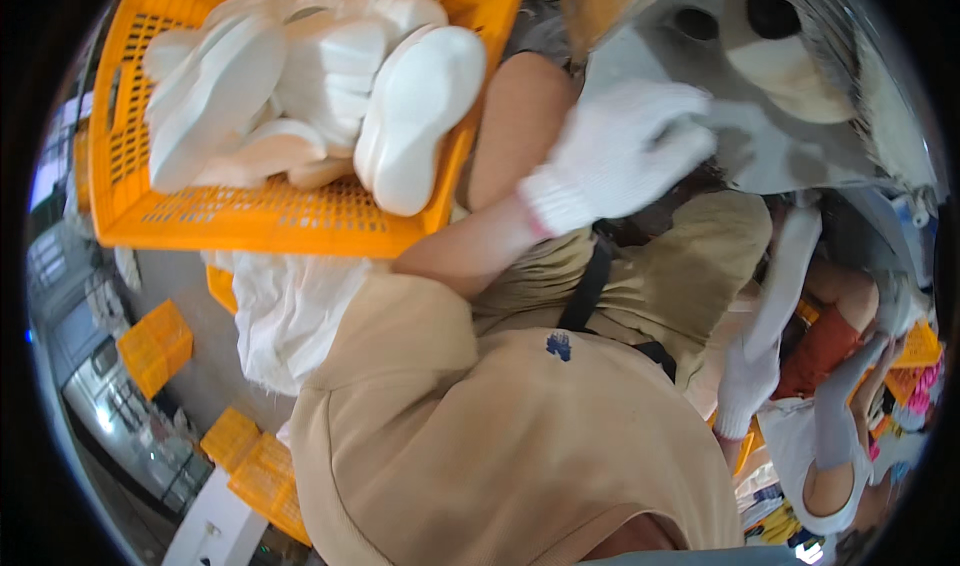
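My left hand (620,151), in a white knit glove, reaches out from my beige sleeve and lies with its fingers spread on a grey machine surface (790,146); it holds nothing. My right hand (745,386), also white-gloved, sits low at the right and grips the lower end of a long white shoe sole (790,266) that stands upward. An orange plastic basket (250,221) at the upper left holds several white shoe soles (415,116), piled loosely. My beige shirt with a black strap fills the lower middle.
A white cloth (290,311) hangs under the basket. More orange crates (155,346) stand on the floor at the lower left. At the lower right another person's grey-gloved hand (840,406) works on a white piece.
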Available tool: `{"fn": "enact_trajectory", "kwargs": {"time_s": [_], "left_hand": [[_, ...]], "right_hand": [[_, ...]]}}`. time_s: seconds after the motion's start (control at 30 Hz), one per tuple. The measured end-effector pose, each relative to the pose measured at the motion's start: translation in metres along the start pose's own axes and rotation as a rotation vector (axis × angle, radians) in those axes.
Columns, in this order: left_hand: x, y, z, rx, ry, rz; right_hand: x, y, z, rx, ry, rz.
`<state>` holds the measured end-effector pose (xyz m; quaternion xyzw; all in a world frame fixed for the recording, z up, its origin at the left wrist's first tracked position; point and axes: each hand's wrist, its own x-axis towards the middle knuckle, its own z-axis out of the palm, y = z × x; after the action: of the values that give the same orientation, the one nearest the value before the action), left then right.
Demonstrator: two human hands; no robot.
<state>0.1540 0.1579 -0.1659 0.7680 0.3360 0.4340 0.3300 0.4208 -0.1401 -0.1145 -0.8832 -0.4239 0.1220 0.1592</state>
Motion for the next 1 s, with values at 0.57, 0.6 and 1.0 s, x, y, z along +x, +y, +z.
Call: {"fn": "enact_trajectory", "kwargs": {"time_s": [0.57,0.6,1.0], "left_hand": [[-0.124,-0.056,-0.236,-0.784,0.195,-1.165],[-0.130,-0.044,-0.239,-1.062,0.281,-1.355],[-0.043,0.041,0.035,-1.986,-0.070,-1.166]], "right_hand": [[0.069,-0.063,0.034,0.313,-0.283,-0.336],[0.061,-0.083,0.034,0.424,-0.305,-0.381],[0.080,-0.068,-0.051,0.786,0.246,0.316]]}}
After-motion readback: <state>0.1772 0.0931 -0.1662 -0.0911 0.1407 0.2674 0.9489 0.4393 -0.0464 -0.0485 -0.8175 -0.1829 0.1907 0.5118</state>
